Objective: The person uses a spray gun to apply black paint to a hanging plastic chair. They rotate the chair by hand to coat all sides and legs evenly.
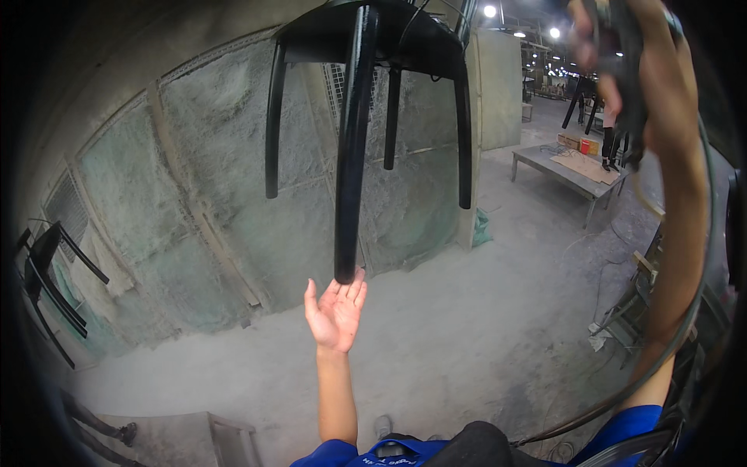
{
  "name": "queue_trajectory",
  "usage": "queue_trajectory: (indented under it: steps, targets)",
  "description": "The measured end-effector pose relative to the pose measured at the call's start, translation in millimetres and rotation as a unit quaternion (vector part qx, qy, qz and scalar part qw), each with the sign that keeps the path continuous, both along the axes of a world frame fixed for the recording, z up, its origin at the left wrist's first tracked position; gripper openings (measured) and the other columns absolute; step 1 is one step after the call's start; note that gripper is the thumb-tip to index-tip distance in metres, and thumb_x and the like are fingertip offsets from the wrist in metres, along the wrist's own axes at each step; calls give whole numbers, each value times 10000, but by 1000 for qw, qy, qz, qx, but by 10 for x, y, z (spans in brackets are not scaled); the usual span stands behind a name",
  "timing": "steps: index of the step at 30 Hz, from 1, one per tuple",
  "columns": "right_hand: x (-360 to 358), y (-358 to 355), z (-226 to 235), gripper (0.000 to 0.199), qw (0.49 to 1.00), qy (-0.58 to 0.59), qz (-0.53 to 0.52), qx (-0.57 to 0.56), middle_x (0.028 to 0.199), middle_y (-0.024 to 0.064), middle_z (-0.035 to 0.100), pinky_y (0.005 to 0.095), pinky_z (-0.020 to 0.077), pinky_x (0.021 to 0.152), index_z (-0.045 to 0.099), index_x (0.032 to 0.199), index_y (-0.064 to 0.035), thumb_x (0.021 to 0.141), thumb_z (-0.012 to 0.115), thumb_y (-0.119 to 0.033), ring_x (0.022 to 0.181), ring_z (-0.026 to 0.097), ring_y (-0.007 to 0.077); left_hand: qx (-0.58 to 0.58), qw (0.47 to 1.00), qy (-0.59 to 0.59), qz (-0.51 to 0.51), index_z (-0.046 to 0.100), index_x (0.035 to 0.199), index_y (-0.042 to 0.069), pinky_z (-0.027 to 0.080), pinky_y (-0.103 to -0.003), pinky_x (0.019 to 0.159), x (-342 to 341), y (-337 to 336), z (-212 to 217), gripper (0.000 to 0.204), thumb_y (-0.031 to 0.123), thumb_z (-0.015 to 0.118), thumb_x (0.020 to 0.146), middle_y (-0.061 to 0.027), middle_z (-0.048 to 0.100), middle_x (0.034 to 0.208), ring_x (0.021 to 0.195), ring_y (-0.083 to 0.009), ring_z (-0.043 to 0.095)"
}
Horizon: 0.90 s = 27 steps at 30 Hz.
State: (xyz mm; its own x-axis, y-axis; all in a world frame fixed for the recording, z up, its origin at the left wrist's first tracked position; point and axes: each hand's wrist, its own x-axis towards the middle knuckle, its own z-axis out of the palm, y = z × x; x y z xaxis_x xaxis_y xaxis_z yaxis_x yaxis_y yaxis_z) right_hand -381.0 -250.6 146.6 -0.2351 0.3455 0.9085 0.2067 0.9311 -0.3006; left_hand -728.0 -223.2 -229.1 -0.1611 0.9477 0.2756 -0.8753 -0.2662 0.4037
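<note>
A glossy black chair [356, 148] hangs in front of me with its legs pointing down. Under the foot of its nearest leg is my left hand [336, 315], palm up and open, the outstretched fingertips touching or just behind the leg's end. Raised high at the upper right, my right hand [661, 101] is closed around a dark spray gun [618, 78], blurred and partly cut off by the picture's edge. A hose [706, 233] runs down along my right forearm. The top of the chair lies outside the view.
Behind the chair stands a dusty panelled wall [226, 187]. Another black chair [47, 280] hangs at the far left. A low table [537, 167] with cardboard and small boxes is at the back right. A metal stand [622, 319] and a grey bench [171, 436] stand nearer me.
</note>
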Motion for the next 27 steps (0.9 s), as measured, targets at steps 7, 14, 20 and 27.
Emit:
queue_trajectory:
  steps: [7,14,20,27]
  targets:
    - [390,-287,145,341,955,-136,-260,32,929,73,724,247,525,607,676,1270,-2,1030,590,-228,689,627,89,-11,992,119,25,328,1501,-157,336,-462,1233,167,-248,128,856,582,331,1068,-308,349,1582,1504,-386,349]
    - [163,-388,249,322,914,-247,-307,92,990,96,709,316,564,702,685,1289,-62,985,596,-123,786,681,181,-3,957,289,1,324,1535,-104,316,-450,1250,795,-279,42,867,620,209,1073,-270,350,1605,1509,-369,349]
    - [-79,-333,473,216,784,-375,-348,352,969,48,760,322,564,672,744,1161,-96,971,657,-150,784,693,148,34,965,227,-126,265,1571,-82,281,-438,1267,1679,-5,-164,795,555,245,1096,-213,338,1633,1529,-339,320]
    - [-128,-607,553,242,785,-533,-316,7,931,35,772,298,535,677,765,1130,-90,999,656,-262,753,665,103,-138,952,-194,-195,439,1462,-39,286,-643,1214,1012,1239,-627,748,582,366,1052,-277,470,1527,1452,-486,392]
